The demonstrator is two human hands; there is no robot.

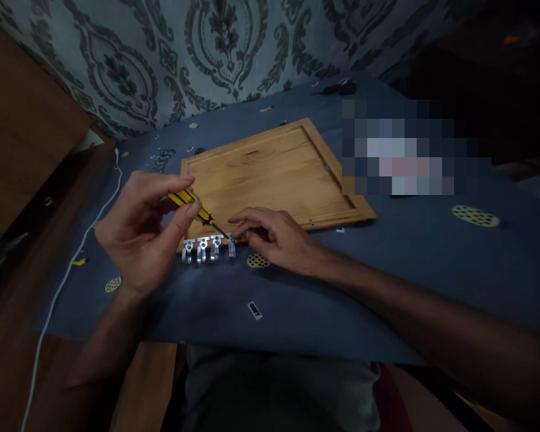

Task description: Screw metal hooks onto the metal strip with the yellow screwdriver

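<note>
Surrounded by odds and ends on a dark-blue cloth (pixel 342 312) printed with spotted yellow ovals (pixel 476 216): near the far-left corner of a rectangular light-brown wooden panel (pixel 270 174), a cluster of small shiny pieces (pixel 162 159), too small to name; just behind the panel, a small dark object (pixel 200 151); farther back, near the patterned grey-blue wall covering (pixel 225 42), a slim black object (pixel 341 88). Trailing down the left side, a thin white cable (pixel 72 255), with a small yellow strip (pixel 79 262) just beside it. Obscured at right by a pixelated patch (pixel 409 147). Grasping a yellow-and-black-handled screwdriver (pixel 203 215) between left-hand (pixel 139 231) thumb and fingers, shaft slanting down to the right end of a row of four silvery metal hooks (pixel 202 246) along the panel's near edge, toward its left corner. Holding the right hand (pixel 283 240) half curled, fingertips beside the shaft; impossible to tell whether pinching anything.
</note>
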